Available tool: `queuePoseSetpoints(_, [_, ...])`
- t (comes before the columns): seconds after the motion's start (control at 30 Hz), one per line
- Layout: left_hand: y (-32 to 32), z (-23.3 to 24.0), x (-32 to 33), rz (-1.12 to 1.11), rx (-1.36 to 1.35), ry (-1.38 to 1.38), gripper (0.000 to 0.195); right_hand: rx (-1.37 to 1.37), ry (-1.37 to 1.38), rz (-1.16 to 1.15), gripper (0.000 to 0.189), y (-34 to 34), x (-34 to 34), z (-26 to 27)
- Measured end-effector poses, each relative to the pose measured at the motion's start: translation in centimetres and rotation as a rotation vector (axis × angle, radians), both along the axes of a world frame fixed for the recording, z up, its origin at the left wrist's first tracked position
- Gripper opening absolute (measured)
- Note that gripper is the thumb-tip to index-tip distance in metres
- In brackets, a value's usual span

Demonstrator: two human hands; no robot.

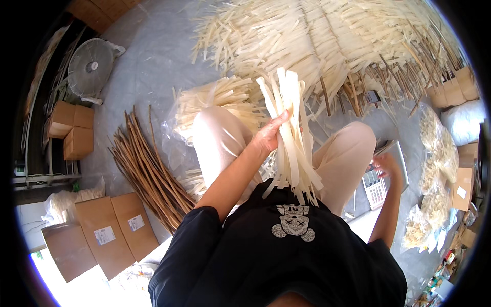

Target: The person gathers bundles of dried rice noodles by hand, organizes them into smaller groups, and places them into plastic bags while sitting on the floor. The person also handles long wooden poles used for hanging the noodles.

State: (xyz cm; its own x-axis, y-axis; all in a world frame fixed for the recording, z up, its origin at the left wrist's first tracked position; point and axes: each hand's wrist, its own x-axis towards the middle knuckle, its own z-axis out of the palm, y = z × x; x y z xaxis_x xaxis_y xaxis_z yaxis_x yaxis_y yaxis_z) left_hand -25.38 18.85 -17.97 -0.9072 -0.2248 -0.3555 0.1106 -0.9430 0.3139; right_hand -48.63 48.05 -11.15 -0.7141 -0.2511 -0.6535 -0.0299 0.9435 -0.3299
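My left hand (270, 134) grips the middle of a bundle of pale, flat, ribbon-like strips (289, 130). The bundle stands roughly upright between my knees, its lower ends fanned out against my black shirt. Out to the right, my right hand (388, 165) is blurred, with its fingers apart and nothing visible in it. It hovers by a digital weighing scale (374, 190) that has a display and keypad. My right knee hides part of the scale. Beyond my left knee lies a pile of similar strips (215, 96), partly on clear plastic.
Long brown sticks (149, 169) lie on the floor at left. A large spread of strips (276, 38) covers the far floor, with thin sticks (387, 80) along its right part. Cardboard boxes (103, 215) and a fan (92, 67) stand left; filled plastic bags (435, 165) lie right.
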Motion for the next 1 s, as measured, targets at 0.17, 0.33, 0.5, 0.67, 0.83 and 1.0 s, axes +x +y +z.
queuePoseSetpoints(0.17, [0.8,0.5,-0.3,-0.032,-0.144,-0.061,0.05,-0.165,0.831,0.227,0.04,-1.3,0.5,2.1])
queuePoseSetpoints(0.33, [1.2,2.5,0.2,-0.004,-0.23,-0.212,0.052,-0.896,0.167,0.478,0.063,-11.0,8.3,6.0])
queuePoseSetpoints(0.5, [1.7,5.1,1.4,0.002,-0.595,-0.146,0.07,-0.901,-0.557,0.382,0.068,-17.9,12.7,0.4])
queuePoseSetpoints(0.67, [-4.0,4.1,4.0,-0.366,-0.981,-0.112,0.094,-1.01,-0.757,0.46,0.066,-22.1,14.8,1.2])
queuePoseSetpoints(0.83, [-11.5,10.8,2.8,-0.812,-1.308,-0.282,0.075,-0.919,-0.802,0.325,0.064,-27.7,13.2,1.1])
queuePoseSetpoints(1.0, [-23.8,2.8,3.1,-0.549,-1.683,-0.724,0.052,-0.951,-0.582,0.422,0.065,-34.8,10.2,-0.8])
